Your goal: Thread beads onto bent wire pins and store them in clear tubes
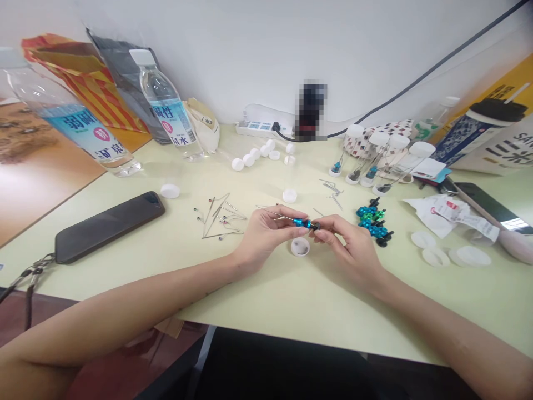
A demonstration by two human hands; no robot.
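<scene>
A small blue metal fitting (300, 223) on a thin steel wire (275, 211) is held between the two hands, above a cream tabletop (291, 311). A black piece (315, 226) is seen at its right end. Part of the fitting is hidden by the fingers, so how the pieces are joined cannot be made out. The left hand (266, 236) is curled almost shut, with the wire and the blue end pinched between thumb and fingertips. The right hand (347, 253) is also nearly closed, the black end being pinched by thumb and forefinger while the other fingers are folded under. A white bottle cap (300, 246) is lying just below the hands. A heap of blue, green and black fittings (372, 222) is seen near the right hand, and bent wires with small beads (220, 220) are lying to the left of the left hand. A pixelated object (310, 110) beside a power strip (258, 130) cannot be identified. A water bottle (70, 116) is cut off by the left edge, and a phone (487, 200) on the right is partly covered and cut off.
</scene>
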